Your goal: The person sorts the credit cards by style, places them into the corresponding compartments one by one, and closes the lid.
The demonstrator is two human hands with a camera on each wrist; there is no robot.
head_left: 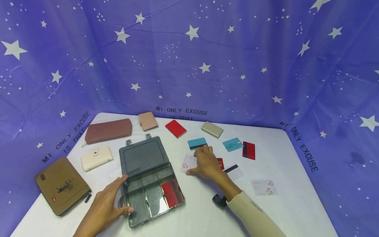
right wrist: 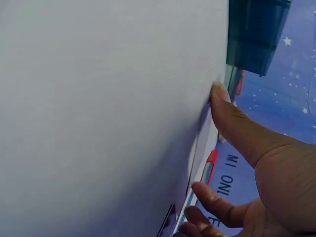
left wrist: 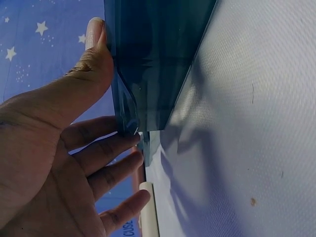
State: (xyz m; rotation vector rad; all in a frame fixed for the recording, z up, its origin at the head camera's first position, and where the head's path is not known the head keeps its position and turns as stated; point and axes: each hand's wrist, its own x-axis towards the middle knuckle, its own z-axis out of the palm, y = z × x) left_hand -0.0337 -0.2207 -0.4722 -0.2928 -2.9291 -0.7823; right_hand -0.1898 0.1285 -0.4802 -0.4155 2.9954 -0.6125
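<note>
My right hand (head_left: 205, 163) holds a pale patterned card (head_left: 189, 162) by its edges, thumb on the near edge and fingers at the far one. In the right wrist view the thumb (right wrist: 232, 111) is low against the white tabletop. My left hand (head_left: 106, 204) rests against the left side of a smoky clear divided box (head_left: 139, 221), thumb at its rim, fingers extended. In the left wrist view the fingers (left wrist: 111, 173) lie loosely beside the box wall (left wrist: 153, 64). The box lid (head_left: 143, 154) is folded back; a red card (head_left: 170, 195) lies in its right compartment.
Around my right hand lie a blue card (head_left: 196, 143), a teal card (head_left: 233, 144), a red card (head_left: 249, 150), a white striped card (head_left: 234, 172) and a floral card (head_left: 264, 187). Left of the box are a brown pouch (head_left: 63, 186), cream wallet (head_left: 97, 158) and maroon wallet (head_left: 109, 131).
</note>
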